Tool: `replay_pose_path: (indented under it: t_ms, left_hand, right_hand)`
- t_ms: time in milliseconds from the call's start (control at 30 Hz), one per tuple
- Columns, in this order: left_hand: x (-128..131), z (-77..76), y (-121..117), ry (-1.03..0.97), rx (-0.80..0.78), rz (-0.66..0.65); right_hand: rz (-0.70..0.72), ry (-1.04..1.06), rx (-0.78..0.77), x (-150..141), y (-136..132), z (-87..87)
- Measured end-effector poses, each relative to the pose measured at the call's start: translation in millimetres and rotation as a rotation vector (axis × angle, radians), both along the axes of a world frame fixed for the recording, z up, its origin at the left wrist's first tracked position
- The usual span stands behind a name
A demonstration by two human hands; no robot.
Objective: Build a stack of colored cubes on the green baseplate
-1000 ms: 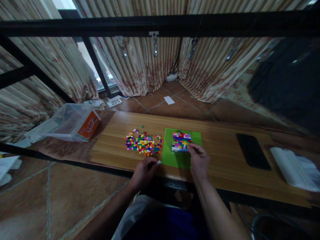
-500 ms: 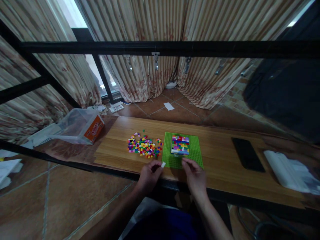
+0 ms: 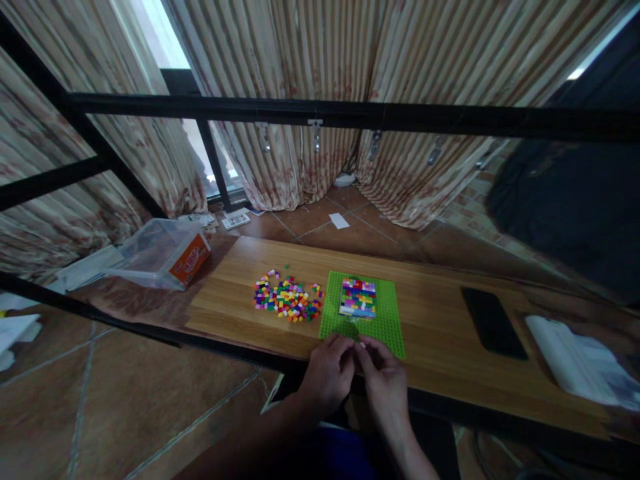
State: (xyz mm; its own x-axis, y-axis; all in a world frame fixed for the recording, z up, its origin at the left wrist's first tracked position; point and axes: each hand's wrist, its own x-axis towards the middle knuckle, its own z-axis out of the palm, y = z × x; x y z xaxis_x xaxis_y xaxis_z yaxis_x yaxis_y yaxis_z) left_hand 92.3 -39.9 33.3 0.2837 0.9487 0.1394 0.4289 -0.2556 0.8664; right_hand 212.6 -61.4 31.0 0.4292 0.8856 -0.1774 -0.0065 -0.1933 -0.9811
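My left hand [image 3: 330, 370] and my right hand [image 3: 385, 377] meet fingertip to fingertip over the near edge of the green baseplate [image 3: 389, 327]. Both are pinched closed around a tiny white toy brick [image 3: 363, 345], mostly hidden by the fingers. Just beyond them, a block of multicoloured bricks [image 3: 358, 298] stands on the baseplate, in rows of red, blue, green, yellow and pink, with a pale row nearest me. To the left of the baseplate lies a loose pile of small coloured bricks [image 3: 290, 300] on the wooden board.
A clear plastic box [image 3: 155, 250] with an orange label stands at the left end of the wooden board [image 3: 430, 313]. On the right lie a black phone [image 3: 493, 323] and a white packet [image 3: 565, 357]. A black metal bar [image 3: 350, 112] crosses beyond the board, before striped curtains.
My left hand has moved right with the white brick, and my right hand has come down and slightly left to meet it. The view has shifted a little.
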Motion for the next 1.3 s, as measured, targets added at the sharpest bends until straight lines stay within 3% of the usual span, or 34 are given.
replay_pose_path:
  t_ms: [200,400,600,1000,1300]
  left_hand:
    - [-5.2,-0.2,6.4,-0.057,0.01,-0.011]
    - [-7.4,-2.0,24.6,-0.211,-0.05,0.108]
    - [-6.2,-12.4,45.7,-0.324,-0.105,0.208]
    - [-2.1,-23.7,60.2,-0.305,-0.125,0.193]
    - [-0.9,-16.4,60.2,-0.219,-0.108,0.142]
  right_hand:
    - [0.162,-0.065,0.025,11.9,-0.6,1.0]
    - [0.263,-0.307,0.15,19.2,14.1,5.2]
    - [0.07,-0.557,0.329,24.1,46.5,-6.0]
    - [0.036,-0.961,0.353,21.0,68.4,-16.1]
    - [-0.023,-0.912,0.363,16.5,70.5,-21.1]
